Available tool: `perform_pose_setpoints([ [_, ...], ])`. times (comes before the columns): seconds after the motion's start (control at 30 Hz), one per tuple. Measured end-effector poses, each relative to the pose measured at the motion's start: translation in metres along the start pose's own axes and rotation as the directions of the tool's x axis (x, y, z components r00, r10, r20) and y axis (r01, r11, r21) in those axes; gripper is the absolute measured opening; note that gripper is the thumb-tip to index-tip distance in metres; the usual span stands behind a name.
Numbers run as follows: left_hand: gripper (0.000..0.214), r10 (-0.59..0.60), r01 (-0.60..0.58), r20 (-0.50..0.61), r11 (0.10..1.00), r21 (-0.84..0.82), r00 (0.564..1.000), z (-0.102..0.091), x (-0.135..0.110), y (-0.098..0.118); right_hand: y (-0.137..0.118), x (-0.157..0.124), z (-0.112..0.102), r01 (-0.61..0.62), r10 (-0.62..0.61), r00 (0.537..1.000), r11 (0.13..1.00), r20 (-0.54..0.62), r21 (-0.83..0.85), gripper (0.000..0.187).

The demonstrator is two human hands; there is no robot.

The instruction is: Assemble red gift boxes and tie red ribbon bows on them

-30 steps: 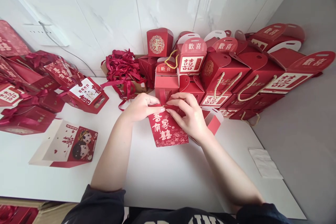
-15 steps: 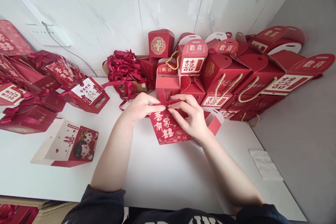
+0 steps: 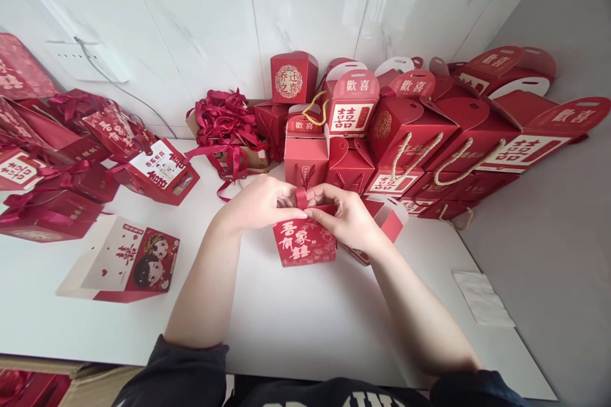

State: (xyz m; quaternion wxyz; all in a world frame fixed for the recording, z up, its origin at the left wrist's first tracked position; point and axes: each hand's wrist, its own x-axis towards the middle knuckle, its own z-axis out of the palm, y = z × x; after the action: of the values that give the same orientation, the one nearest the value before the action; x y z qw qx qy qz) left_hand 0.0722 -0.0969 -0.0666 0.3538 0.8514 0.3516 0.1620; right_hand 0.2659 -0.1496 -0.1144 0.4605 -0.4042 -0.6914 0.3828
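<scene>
A red gift box point(image 3: 305, 245) with white lettering stands in front of me, its printed face toward me. Over its top edge, a loop of red ribbon point(image 3: 301, 197) rises between my hands. My left hand point(image 3: 270, 203) closes on the ribbon from the left, thumb laid along the box's top. From the right, my right hand point(image 3: 346, 213) pinches the ribbon, its thumb tip almost meeting the left one. My fingers hide the ribbon's ends and most of the box's top.
Red boxes with rope handles point(image 3: 415, 152) are stacked at the back right. A carton of loose red ribbons point(image 3: 226, 124) sits behind my left hand. Ribbon-tied boxes point(image 3: 52, 213) crowd the left side, near a flattened open box point(image 3: 119, 261). A white tissue point(image 3: 482, 297) lies at right.
My hands have lowered slightly and drawn together over the box top. The ribbon now stands as a loop between them, and the box has turned to face me more squarely.
</scene>
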Motion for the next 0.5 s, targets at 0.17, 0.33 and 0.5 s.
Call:
perform_pose_setpoints([
  [0.17, 0.018, 0.025, -0.022, 0.148, 1.0, -0.016, 0.989, -0.006, -0.001, -0.01, 0.003, 0.001, -0.005, 0.003, 0.0, 0.995, 1.0, 0.101, -0.026, 0.027],
  [0.33, 0.024, 0.005, 0.004, 0.278, 0.999, -0.035, 0.961, -0.01, -0.001, -0.016, -0.005, -0.003, -0.014, -0.023, 0.05, 0.992, 0.974, 0.116, -0.224, 0.026],
  [0.5, 0.041, -0.053, 0.023, 0.261, 0.993, 0.116, 0.964, -0.003, -0.001, -0.009, -0.021, -0.009, -0.023, -0.045, 0.088, 0.992, 0.919, 0.094, -0.391, 0.027],
])
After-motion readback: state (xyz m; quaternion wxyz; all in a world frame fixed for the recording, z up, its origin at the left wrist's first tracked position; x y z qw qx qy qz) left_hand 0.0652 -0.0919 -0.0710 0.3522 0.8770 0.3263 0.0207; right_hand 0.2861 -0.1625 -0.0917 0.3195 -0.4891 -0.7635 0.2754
